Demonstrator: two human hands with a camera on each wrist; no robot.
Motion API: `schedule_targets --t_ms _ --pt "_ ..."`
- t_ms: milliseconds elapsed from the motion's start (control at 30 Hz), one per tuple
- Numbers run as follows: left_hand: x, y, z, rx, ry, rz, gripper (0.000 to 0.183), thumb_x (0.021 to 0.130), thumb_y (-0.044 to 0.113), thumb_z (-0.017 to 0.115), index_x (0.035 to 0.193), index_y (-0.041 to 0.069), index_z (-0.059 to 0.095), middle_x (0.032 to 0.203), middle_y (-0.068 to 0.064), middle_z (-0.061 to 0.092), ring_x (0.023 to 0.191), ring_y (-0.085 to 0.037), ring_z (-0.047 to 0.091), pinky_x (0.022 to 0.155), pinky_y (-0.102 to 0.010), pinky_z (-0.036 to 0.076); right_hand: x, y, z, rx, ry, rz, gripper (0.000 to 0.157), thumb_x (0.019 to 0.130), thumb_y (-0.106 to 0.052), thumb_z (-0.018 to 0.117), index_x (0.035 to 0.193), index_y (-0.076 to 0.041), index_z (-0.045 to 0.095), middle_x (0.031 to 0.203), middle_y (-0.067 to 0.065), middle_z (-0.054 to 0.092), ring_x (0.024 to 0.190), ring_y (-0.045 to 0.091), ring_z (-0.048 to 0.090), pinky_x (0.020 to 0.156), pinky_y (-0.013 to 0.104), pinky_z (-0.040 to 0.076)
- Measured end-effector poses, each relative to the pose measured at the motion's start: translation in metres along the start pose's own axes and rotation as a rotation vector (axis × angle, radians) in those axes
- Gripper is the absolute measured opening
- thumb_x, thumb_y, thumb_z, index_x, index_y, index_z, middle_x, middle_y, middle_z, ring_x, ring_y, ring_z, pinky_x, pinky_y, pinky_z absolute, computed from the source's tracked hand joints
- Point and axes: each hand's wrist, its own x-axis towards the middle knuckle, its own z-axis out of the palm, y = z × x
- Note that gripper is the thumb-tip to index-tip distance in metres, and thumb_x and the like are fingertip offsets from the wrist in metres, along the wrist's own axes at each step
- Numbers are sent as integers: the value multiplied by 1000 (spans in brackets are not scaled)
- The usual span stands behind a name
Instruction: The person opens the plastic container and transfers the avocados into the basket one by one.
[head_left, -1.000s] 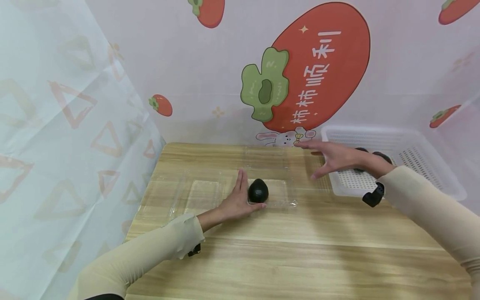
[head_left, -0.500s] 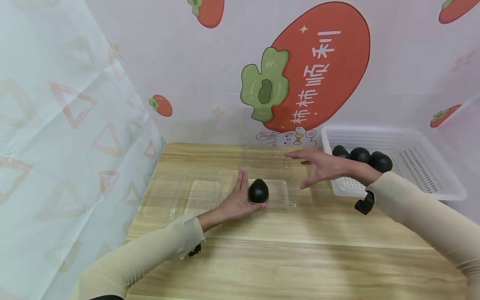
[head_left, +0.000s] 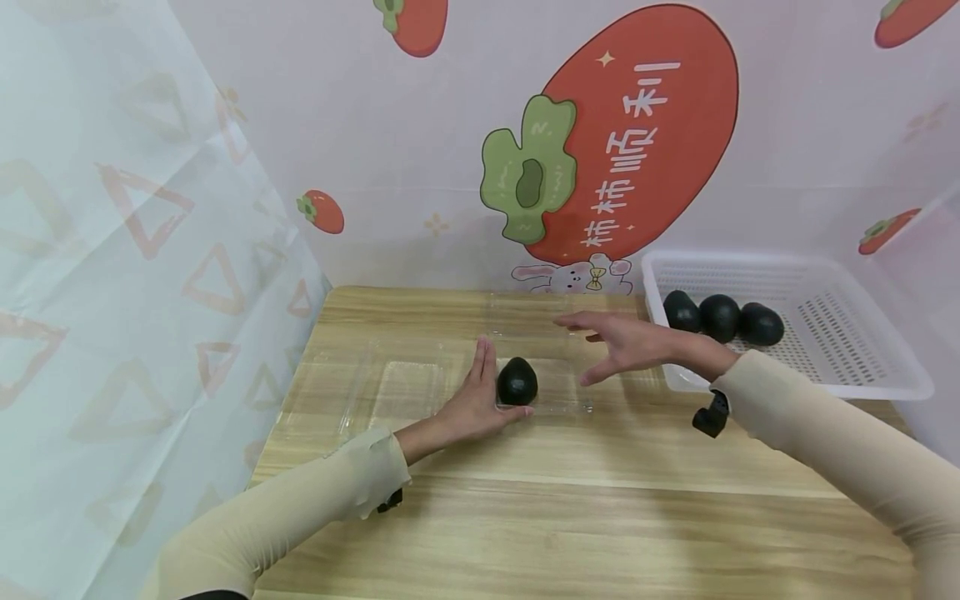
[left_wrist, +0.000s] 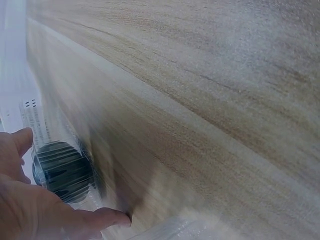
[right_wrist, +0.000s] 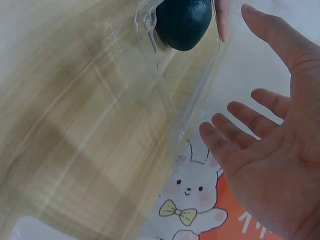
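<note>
A dark green avocado (head_left: 517, 382) sits in a clear plastic box (head_left: 557, 387) on the table. At the box's left end, my left hand (head_left: 474, 407) touches it with straight fingers and the thumb lies along the near side. The left wrist view shows the avocado (left_wrist: 65, 170) through the ribbed clear wall, beside the thumb. My right hand (head_left: 626, 342) hovers to the right of the box with spread fingers, holding nothing. The right wrist view shows its palm (right_wrist: 280, 170) bare, apart from the avocado (right_wrist: 184, 22).
A white perforated basket (head_left: 855, 321) at the back right holds three avocados (head_left: 720, 318). More clear plastic (head_left: 528, 315) lies behind the box. Another clear container (head_left: 405, 387) stands to its left. A printed backdrop (head_left: 420, 125) rises behind the table.
My right hand has moved left and slightly toward me, away from the basket, so the avocados there show more fully. The left hand and the box stay in place.
</note>
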Motion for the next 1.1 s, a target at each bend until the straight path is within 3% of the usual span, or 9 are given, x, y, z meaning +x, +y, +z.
schedule_targets --t_ms 367,800,1100 --pt "-1 1 0 6 -4 3 126 94 54 77 167 0 -11 175 -18 -18 163 -34 -3 127 -56 25 9 -3 18 -42 -9 -45 94 84 -34 91 158 2 44 159 24 49 140 45 53 108 58 51" --pt "-1 0 -1 36 3 8 124 94 59 75 169 3 -7 176 -18 -16 163 -36 1 126 -56 27 25 -3 39 -33 -17 -60 90 84 -23 92 155 7 44 156 27 50 139 46 54 104 57 54" --pt "-1 0 -1 61 0 16 125 94 61 73 168 3 -10 176 -20 -15 163 -37 3 125 -56 29 34 -7 43 -22 -20 -60 88 86 -26 90 154 7 45 156 27 51 138 48 55 104 59 53"
